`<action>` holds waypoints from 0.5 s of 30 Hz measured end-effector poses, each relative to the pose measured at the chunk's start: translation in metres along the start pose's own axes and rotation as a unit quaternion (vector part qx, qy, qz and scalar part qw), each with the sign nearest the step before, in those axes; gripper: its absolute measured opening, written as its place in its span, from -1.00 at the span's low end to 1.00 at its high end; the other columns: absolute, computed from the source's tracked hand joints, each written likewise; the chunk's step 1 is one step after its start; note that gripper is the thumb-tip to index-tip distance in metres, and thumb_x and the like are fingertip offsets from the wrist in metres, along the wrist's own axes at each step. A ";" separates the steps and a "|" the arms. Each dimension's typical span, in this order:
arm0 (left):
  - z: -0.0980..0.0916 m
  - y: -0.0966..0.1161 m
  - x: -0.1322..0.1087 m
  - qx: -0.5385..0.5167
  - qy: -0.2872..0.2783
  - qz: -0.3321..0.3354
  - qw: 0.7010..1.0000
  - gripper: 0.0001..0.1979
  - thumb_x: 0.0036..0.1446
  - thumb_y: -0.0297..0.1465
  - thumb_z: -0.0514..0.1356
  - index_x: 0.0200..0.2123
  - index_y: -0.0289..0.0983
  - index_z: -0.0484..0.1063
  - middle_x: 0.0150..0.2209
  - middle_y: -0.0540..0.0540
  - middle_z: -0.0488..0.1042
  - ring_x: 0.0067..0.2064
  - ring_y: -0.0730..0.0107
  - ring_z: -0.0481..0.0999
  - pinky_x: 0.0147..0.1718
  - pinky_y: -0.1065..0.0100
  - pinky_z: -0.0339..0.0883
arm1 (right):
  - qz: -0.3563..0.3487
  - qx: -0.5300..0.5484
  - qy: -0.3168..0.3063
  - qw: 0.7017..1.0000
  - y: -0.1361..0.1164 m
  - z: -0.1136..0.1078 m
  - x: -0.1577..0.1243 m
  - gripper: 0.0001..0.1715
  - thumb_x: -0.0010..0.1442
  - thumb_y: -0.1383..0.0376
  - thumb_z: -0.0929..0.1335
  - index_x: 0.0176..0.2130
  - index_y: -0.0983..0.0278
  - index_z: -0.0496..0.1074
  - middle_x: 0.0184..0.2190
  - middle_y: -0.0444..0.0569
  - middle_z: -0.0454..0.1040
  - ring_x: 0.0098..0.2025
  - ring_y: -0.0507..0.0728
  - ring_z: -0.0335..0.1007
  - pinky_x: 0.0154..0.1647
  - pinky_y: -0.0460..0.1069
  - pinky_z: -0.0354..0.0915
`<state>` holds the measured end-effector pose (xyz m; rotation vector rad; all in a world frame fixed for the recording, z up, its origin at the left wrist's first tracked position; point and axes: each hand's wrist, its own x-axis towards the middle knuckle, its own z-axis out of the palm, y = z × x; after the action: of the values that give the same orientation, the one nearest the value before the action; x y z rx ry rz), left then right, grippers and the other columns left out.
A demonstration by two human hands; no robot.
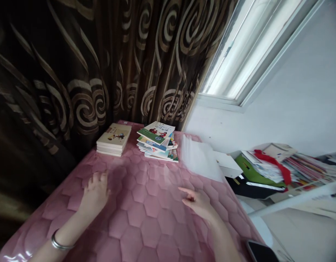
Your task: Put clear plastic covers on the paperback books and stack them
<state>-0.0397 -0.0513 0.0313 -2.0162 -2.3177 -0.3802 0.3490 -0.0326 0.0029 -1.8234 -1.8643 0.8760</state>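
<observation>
My left hand [96, 191] is over the left side of a pink tablecloth with a hexagon pattern [151, 203], fingers spread and holding nothing. A silver bangle [59, 242] circles that wrist. On the right, my right hand [196, 202] has its index finger stretched out and thumb apart, with the other fingers curled; I see nothing in its grasp. A faint clear sheen lies on the cloth near it, too indistinct to name. Beyond the hands stand a neat stack of beige books [113, 140] and a looser pile of colourful books [158, 142]. Translucent white plastic sheets [200, 156] lie beside that pile.
A dark patterned curtain [146, 65] hangs behind the table, with a window [233, 51] at the upper right. A white box [229, 164], a green-and-black bag [250, 174] and heaped papers are to the right. A phone-like dark device [260, 251] lies near the front right edge.
</observation>
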 end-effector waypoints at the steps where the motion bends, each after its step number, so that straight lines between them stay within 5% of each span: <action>1: -0.004 0.014 -0.004 0.011 -0.001 0.030 0.999 -0.51 0.17 -0.48 0.00 0.19 -0.32 0.20 0.18 -0.38 0.24 0.12 -0.09 0.35 -0.03 -0.04 0.30 | 0.001 -0.003 -0.001 1.000 0.000 0.000 0.000 -0.43 -0.01 0.32 0.30 0.03 0.17 0.47 -0.62 -0.22 0.23 -0.52 0.04 0.19 -0.43 -0.08 0.17; 4: -0.011 0.059 -0.015 -0.052 -0.090 0.192 0.976 -0.58 0.21 -0.46 0.00 0.13 -0.18 0.31 0.27 -0.21 0.18 0.24 0.08 0.22 0.09 0.06 0.25 | 0.007 0.005 -0.012 1.000 0.000 -0.001 0.001 -0.43 0.00 0.33 0.30 0.04 0.17 0.46 -0.61 -0.21 0.25 -0.50 0.04 0.21 -0.42 -0.08 0.18; 8: 0.003 0.099 -0.019 -0.120 -0.172 0.328 0.921 -0.45 0.20 -0.32 0.09 0.26 -0.09 0.12 0.37 -0.09 -0.04 0.36 0.12 -0.06 0.26 -0.02 -0.04 | 0.012 0.020 -0.023 0.999 -0.001 -0.003 -0.002 -0.42 -0.01 0.38 0.31 0.05 0.22 0.45 -0.59 -0.21 0.28 -0.51 0.02 0.22 -0.43 -0.09 0.18; 12: 0.036 0.095 -0.014 -0.113 -0.183 0.346 0.913 -0.42 0.21 -0.15 0.07 0.28 0.00 0.05 0.37 -0.12 -0.10 0.37 0.02 -0.13 0.25 -0.21 -0.26 | 0.032 0.000 -0.024 0.999 0.002 -0.004 -0.006 -0.41 0.01 0.40 0.31 0.07 0.24 0.43 -0.57 -0.19 0.35 -0.50 0.04 0.29 -0.42 -0.08 0.21; 15: 0.056 0.085 -0.012 -0.120 -0.144 0.363 0.913 -0.43 0.25 -0.07 -0.03 0.30 0.05 -0.04 0.38 -0.10 -0.13 0.37 0.05 -0.16 0.26 -0.19 -0.30 | 0.023 -0.071 0.055 0.996 -0.008 -0.006 -0.002 -0.56 0.05 0.35 0.33 -0.04 0.23 0.50 -0.46 -0.07 0.46 -0.40 0.10 0.39 -0.33 -0.05 0.28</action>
<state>0.0521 -0.0404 -0.0119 -3.0207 -1.4837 -0.3395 0.3477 -0.0335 0.0129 -1.9631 -1.8653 0.6589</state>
